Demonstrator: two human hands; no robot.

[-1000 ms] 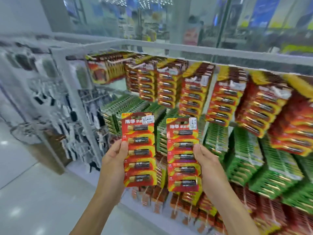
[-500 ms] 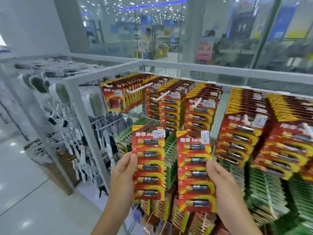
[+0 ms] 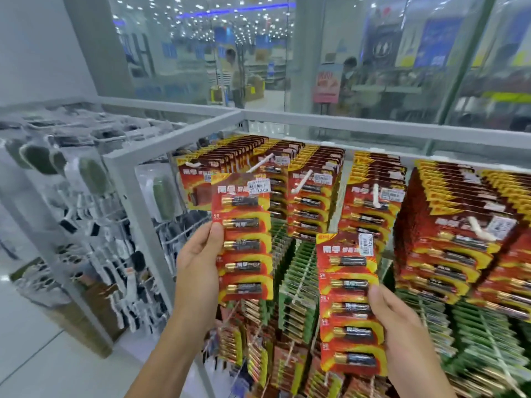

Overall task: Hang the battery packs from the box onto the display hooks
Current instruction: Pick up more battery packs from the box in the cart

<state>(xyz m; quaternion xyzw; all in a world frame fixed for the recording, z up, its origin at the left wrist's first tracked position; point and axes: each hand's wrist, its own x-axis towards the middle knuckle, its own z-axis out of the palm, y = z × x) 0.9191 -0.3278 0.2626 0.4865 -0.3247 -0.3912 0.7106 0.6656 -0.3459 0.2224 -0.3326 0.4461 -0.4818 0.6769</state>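
The left hand [image 3: 198,265] pinched one red-and-yellow card battery pack [image 3: 244,237] raised before the white display hooks [image 3: 301,182]; the right hand [image 3: 402,326] pinched a lower second pack [image 3: 349,305].

Left hand [image 3: 198,262] is holding the left pack [image 3: 242,239] up before the top row of hung packs [image 3: 370,214], left of a display hook [image 3: 300,182]. Right hand [image 3: 402,326] is holding the right pack [image 3: 349,303] lower and further right, before the lower rows [image 3: 298,282]. Rack frame [image 3: 172,145] is standing to the left, and a glass wall [image 3: 258,67] is running behind.
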